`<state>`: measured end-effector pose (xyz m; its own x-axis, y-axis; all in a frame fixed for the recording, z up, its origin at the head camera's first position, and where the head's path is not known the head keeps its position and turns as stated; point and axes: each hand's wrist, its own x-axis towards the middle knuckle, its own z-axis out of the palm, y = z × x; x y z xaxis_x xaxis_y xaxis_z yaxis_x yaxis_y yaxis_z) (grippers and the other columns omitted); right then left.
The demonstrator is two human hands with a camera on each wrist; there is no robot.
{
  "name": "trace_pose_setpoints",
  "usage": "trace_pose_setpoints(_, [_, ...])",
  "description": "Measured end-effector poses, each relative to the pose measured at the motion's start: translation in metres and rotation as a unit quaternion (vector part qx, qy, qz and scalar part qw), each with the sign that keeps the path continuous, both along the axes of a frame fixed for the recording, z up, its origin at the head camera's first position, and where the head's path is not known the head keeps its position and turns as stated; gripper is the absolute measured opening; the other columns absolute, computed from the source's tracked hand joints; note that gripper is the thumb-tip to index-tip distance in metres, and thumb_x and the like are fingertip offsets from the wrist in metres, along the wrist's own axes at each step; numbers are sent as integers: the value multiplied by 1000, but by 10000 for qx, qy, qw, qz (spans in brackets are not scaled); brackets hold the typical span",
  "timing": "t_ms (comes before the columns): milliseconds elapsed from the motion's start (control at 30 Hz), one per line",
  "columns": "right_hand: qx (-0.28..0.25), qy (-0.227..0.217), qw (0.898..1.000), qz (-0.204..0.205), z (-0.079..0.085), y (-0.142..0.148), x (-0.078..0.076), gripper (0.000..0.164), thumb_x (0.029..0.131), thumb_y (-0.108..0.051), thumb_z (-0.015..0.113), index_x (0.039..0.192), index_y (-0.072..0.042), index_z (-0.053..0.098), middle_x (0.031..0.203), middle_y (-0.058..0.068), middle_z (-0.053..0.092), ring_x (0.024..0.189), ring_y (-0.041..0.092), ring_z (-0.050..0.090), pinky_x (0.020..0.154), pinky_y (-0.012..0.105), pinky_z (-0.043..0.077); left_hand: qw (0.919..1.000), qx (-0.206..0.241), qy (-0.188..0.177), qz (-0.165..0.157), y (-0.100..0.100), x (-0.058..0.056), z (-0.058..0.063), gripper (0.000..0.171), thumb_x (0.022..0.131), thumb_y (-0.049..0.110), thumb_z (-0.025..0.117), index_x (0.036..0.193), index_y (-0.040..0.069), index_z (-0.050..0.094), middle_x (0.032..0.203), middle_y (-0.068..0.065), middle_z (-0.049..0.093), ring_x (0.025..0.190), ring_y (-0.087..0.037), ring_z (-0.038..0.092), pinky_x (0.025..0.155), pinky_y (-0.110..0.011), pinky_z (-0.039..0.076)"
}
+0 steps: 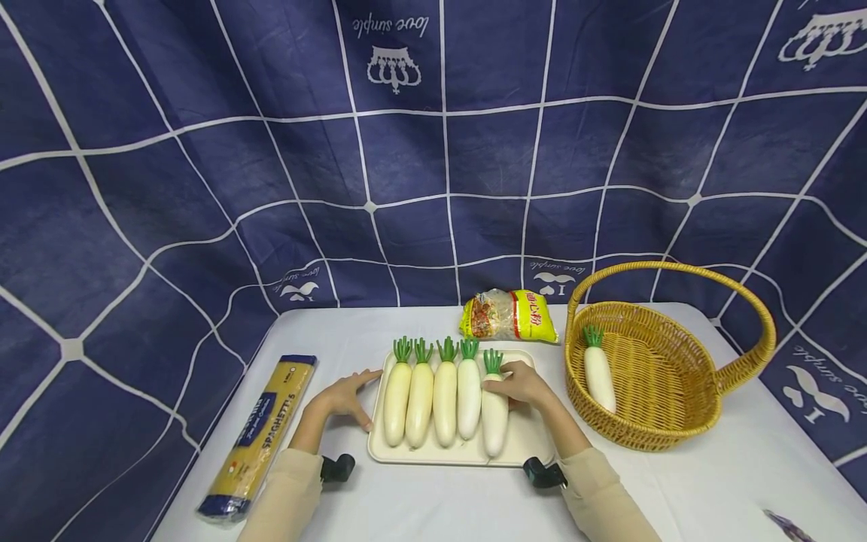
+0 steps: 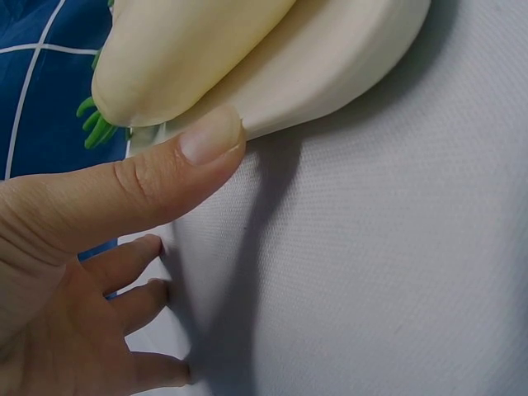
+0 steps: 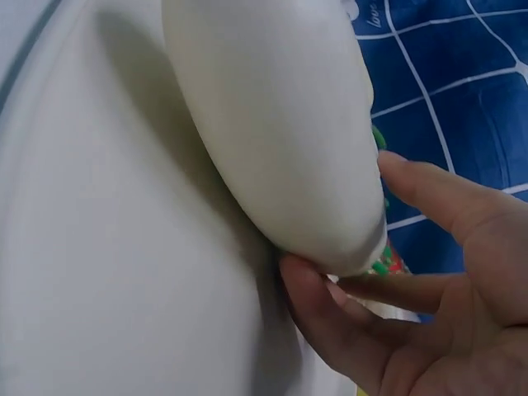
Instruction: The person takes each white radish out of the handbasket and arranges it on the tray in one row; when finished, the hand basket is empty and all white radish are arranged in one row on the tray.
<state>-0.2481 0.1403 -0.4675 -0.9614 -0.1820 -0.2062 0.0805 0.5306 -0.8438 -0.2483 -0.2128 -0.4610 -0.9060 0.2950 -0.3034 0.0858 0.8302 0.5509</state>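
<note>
Several radishes with green tops lie side by side on a cream tray [image 1: 535,440]; those at the left look yellowish, the two at the right whiter. My right hand [image 1: 528,385] holds the rightmost white radish [image 1: 495,425] near its leafy end, with thumb and fingers on opposite sides of it in the right wrist view. At the tray's left side is my left hand [image 1: 342,395], fingers spread and holding nothing. Its thumb [image 2: 157,181] rests at the tray rim in the left wrist view, close to the leftmost yellowish radish [image 1: 396,403].
A wicker basket [image 1: 637,435] with a tall handle stands at the right, another white radish [image 1: 599,380] inside it. Behind the tray lies a yellow food bag [image 1: 508,316]. A spaghetti pack [image 1: 260,436] lies at the left. Blue checked cloth [image 1: 406,165] hangs behind the table.
</note>
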Motion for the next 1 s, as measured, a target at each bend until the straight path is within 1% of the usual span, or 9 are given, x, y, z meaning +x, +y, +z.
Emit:
trace_pose_setpoints(133, [-248,-139,9992,299,0,4,2,64,81,-20,71,125,19,45,73,12,66,52,14,61,53,32,57,10000,-27,16,5,-1,-1,-1,106,48,14,90,142,9,41,148,-28,28,135,-52,19,107,-68,14])
trace_pose_setpoints(300, [-384,-159,9985,345,1,7,3,65,82,-18,71,125,21,42,79,17,67,56,17,65,57,34,59,10000,-2,11,8,-1,-1,-1,106,48,14,90,142,9,41,148,-28,28,135,-52,19,107,-68,15])
trace_pose_setpoints(367, [-311,-99,9990,293,2,8,4,66,82,-19,71,125,22,42,82,18,67,58,19,65,58,34,59,10000,24,-3,18,-1,-1,-1,106,48,14,90,142,9,40,148,-28,28,135,-52,18,108,-67,14])
trace_pose_setpoints(500, [62,105,9997,217,8,10,5,67,81,-21,71,125,20,43,84,18,67,60,22,66,59,34,58,10000,40,-17,43,-1,-1,-1,106,48,14,90,142,9,41,148,-27,28,135,-52,18,108,-67,14])
trace_pose_setpoints(567, [283,216,9991,238,13,12,5,67,82,-23,71,126,19,44,84,17,67,62,23,66,60,33,57,10000,24,-4,36,0,-1,-1,106,48,13,90,142,9,41,148,-27,28,135,-52,18,107,-68,14])
trace_pose_setpoints(667, [382,331,9982,331,23,16,7,67,82,-23,70,128,18,43,86,17,67,66,28,67,61,35,57,10000,14,14,27,0,-1,-1,106,48,13,90,142,9,41,148,-27,28,135,-52,18,107,-68,14])
trace_pose_setpoints(867, [27,647,9960,612,47,30,11,65,85,-19,67,129,20,39,91,22,65,75,37,66,64,43,59,10000,11,-15,53,0,-1,-1,106,48,14,90,142,9,41,148,-27,28,135,-52,18,107,-68,14])
trace_pose_setpoints(933, [-44,742,9953,622,55,36,13,65,86,-19,67,130,19,39,92,23,65,75,36,66,65,43,59,10000,10,-22,53,0,-1,-1,107,48,15,90,142,9,40,148,-27,28,135,-52,18,107,-68,14])
trace_pose_setpoints(1000, [-30,865,9943,625,64,43,14,64,86,-20,66,130,18,40,93,23,65,72,32,66,65,42,59,10000,4,-21,42,0,-1,-1,107,48,15,90,143,10,40,148,-27,27,135,-52,18,107,-68,14])
